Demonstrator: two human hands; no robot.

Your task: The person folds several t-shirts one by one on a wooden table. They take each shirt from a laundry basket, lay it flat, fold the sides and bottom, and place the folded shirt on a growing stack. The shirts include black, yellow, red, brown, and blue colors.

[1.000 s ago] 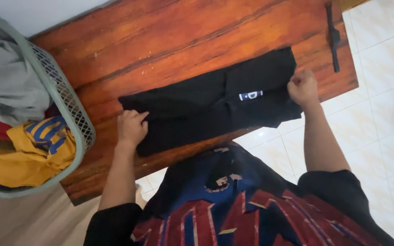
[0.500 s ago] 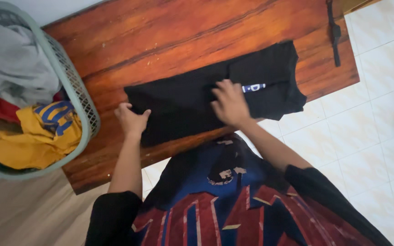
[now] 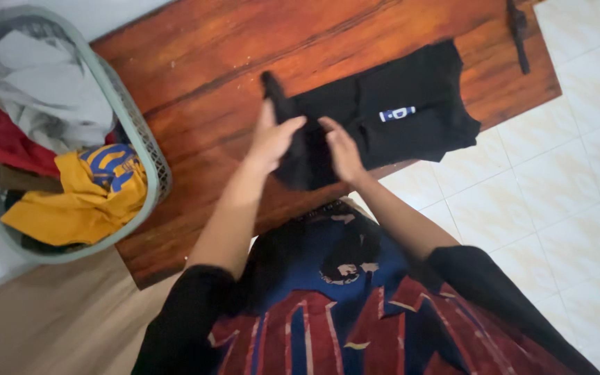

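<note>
Left grip (image 3: 272,139) is pinched shut on the near-left end of the black garment (image 3: 383,118), lifting that end off the counter (image 3: 210,62) so a flap stands up above the fingers. Right grip (image 3: 342,149) sits just beside it, fingers loosely curled against the raised cloth; can't tell whether it's actually clamped or only resting on the fabric. Both hands meet at the garment's left end, near the counter's front edge. Garment's long axis runs left-to-right across the counter, tilting away toward the right, so the rest of it stretches off to the right of both hands and lies flat, with a small white-and-blue label (image 3: 397,113) about midway. Right hand is the nearer one to that flat part. Left of the counter, well apart: green laundry basket (image 3: 140,139) holding yellow, red and grey clothes. Far right corner: dark strap (image 3: 520,35) at the counter edge.
</note>
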